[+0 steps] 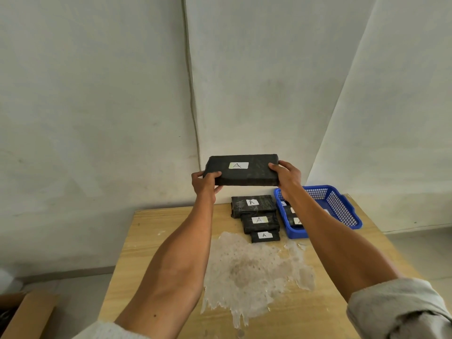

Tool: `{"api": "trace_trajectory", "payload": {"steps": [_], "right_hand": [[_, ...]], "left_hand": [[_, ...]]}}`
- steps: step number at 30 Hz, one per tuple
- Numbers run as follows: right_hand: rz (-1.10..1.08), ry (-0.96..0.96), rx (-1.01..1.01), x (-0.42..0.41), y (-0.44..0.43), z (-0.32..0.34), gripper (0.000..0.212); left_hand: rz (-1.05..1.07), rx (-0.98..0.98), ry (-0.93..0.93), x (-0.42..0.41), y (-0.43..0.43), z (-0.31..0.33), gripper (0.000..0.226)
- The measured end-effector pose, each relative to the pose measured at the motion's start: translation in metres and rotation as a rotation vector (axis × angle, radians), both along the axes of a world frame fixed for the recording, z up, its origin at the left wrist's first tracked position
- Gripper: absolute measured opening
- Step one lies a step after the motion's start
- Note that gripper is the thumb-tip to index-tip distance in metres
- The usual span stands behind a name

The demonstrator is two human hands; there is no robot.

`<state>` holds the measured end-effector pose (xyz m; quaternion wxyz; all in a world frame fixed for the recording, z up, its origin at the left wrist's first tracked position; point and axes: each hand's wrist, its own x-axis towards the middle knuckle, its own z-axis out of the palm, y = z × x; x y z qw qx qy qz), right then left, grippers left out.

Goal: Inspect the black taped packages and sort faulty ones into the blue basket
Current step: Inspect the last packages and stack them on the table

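Light: soft, even, fairly dim daylight.
Shadows: faint.
Focus: sharp centre, softer corners.
Distortion: wide-angle bending of the white plaster wall [97, 94] edges.

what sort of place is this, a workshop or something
Probably a plain sorting or packing room: a worn wooden table against bare white walls, black taped packages marked A laid on it, and a blue basket beside them.
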<state>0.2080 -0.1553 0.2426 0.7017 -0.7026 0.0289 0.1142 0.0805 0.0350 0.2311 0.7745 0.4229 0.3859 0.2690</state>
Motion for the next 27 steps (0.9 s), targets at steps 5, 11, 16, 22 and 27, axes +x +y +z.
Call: {"api": "trace_trajectory", "payload": {"steps": [5, 11, 16, 22, 27], "right_hand": [[0.033, 0.022, -0.092, -0.004, -0.012, -0.010, 0.054], [0.042, -0.040, -0.272, -0.008, -0.018, -0.032, 0.058], [0.175, -0.146, -0.455, -0.022, -0.017, -0.037, 0.070], [0.399, -0.193, -0.610, -0.036, 0.005, -0.054, 0.099], [0.552, -0.255, -0.736, -0.045, 0.034, -0.079, 0.113]], "left_hand": [[-0.051, 0.160, 0.209, 0.000, 0.008, -0.021, 0.054], [-0.122, 0.310, 0.318, -0.006, 0.000, -0.035, 0.058], [-0.110, 0.367, 0.368, -0.014, 0.000, -0.047, 0.057], [-0.125, 0.443, 0.494, -0.029, 0.022, -0.072, 0.058], [-0.172, 0.436, 0.585, -0.047, 0.054, -0.099, 0.062]]}}
